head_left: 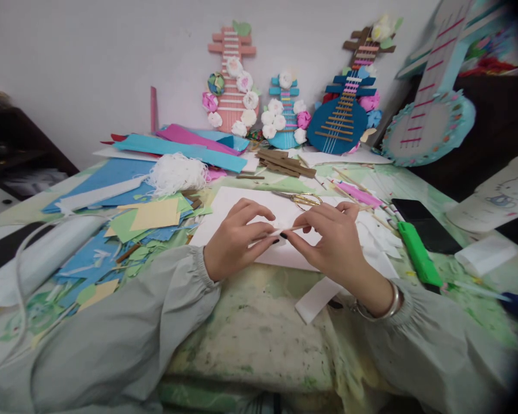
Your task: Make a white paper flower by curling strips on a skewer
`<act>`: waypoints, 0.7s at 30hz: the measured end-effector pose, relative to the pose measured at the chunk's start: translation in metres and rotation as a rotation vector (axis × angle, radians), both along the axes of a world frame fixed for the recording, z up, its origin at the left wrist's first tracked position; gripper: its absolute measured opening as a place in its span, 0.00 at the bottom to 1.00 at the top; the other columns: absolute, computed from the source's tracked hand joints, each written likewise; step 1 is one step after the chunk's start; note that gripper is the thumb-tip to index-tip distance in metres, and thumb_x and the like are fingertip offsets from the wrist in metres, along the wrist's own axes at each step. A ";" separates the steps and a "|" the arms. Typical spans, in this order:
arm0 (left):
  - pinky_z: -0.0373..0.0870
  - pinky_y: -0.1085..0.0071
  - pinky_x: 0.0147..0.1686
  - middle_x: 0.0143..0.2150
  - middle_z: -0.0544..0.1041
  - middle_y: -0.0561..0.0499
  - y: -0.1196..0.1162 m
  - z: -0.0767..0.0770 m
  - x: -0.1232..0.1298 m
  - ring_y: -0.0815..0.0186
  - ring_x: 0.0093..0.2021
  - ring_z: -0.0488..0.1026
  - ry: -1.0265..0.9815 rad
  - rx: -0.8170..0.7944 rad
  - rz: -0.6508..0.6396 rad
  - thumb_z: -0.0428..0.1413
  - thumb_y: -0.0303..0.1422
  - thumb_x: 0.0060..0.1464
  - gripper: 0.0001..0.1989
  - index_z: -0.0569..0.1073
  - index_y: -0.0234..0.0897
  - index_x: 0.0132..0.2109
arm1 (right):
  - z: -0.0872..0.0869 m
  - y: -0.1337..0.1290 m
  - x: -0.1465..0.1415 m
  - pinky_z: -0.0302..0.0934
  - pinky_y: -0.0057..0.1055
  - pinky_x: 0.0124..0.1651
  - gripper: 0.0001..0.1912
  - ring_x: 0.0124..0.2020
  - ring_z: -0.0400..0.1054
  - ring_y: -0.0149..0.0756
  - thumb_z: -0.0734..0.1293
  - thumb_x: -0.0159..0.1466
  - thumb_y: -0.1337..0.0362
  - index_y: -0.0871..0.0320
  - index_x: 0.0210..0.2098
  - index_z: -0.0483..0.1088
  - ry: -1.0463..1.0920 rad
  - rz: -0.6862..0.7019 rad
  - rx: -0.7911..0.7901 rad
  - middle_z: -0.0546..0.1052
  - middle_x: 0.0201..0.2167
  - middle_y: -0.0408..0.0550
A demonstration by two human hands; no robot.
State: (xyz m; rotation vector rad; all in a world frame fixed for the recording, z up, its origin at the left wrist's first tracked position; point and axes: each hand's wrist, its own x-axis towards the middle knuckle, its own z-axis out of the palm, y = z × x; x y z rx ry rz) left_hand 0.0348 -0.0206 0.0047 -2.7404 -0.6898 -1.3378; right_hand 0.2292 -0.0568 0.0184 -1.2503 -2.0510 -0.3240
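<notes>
My left hand (240, 236) pinches the left end of a small white paper piece (280, 227) between thumb and fingers. Opposite it, my right hand (333, 237) is closed on a thin stick (300, 227) whose tip meets the white piece. Both hands are close together above a white sheet (224, 204). Just behind my right hand lie gold-handled scissors (306, 199). A white paper strip (317, 299) rests on the table below my right hand.
Paper scraps (155, 215) and white string (176, 174) cover the left side. A green cutter (418, 253), a black phone (427, 226) and a white cup (496, 195) are at right. Decorated paper instruments (339, 123) lean along the wall.
</notes>
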 end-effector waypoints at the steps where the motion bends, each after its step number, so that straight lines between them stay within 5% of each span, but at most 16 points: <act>1: 0.66 0.62 0.43 0.41 0.75 0.46 0.000 0.000 0.001 0.63 0.42 0.67 -0.001 -0.014 0.006 0.56 0.29 0.52 0.01 0.73 0.36 0.34 | 0.000 0.000 0.000 0.42 0.37 0.42 0.13 0.29 0.64 0.33 0.66 0.59 0.56 0.59 0.25 0.68 -0.001 0.003 0.010 0.71 0.23 0.41; 21: 0.65 0.61 0.46 0.42 0.74 0.45 -0.008 0.007 0.005 0.61 0.44 0.67 0.019 -0.156 0.055 0.55 0.26 0.51 0.02 0.71 0.35 0.31 | -0.002 -0.002 -0.004 0.42 0.37 0.43 0.11 0.31 0.63 0.33 0.64 0.61 0.59 0.58 0.26 0.67 -0.061 0.033 0.127 0.71 0.24 0.42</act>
